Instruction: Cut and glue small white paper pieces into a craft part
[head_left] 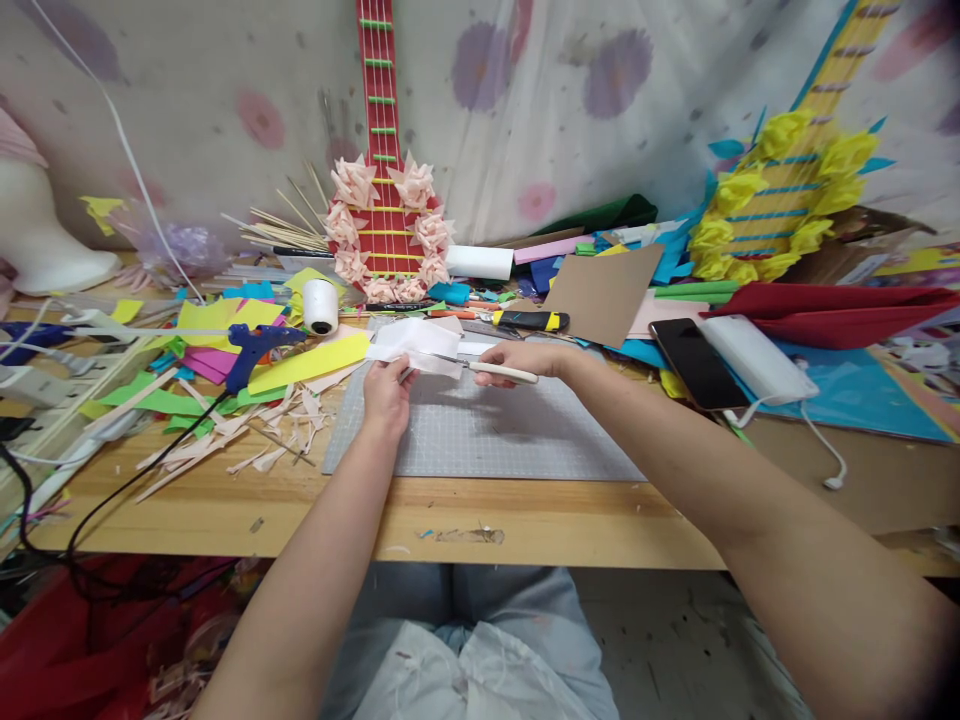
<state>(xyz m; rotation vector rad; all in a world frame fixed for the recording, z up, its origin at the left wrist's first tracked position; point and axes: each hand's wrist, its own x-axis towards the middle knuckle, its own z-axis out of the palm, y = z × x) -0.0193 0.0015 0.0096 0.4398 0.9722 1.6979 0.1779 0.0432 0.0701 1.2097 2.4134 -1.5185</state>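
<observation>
White paper (420, 338) is pinched in my left hand (388, 393), held above the grey cutting mat (480, 440). My right hand (517, 362) grips a pair of scissors (504, 373) with pale handles. Their blades point left and reach the right part of the paper; whether they are apart or closed on it I cannot tell. Behind my hands lies a black and yellow utility knife (531, 320). A white roll (321, 306) stands beyond my left hand.
A blue glue gun (251, 350) and paper scraps (281, 430) lie left. Paper-flower guitars, one red (386, 240) and one yellow (780, 200), stand at the back. Brown card (604, 295), a phone (696, 362) and a white power bank (757, 358) lie right.
</observation>
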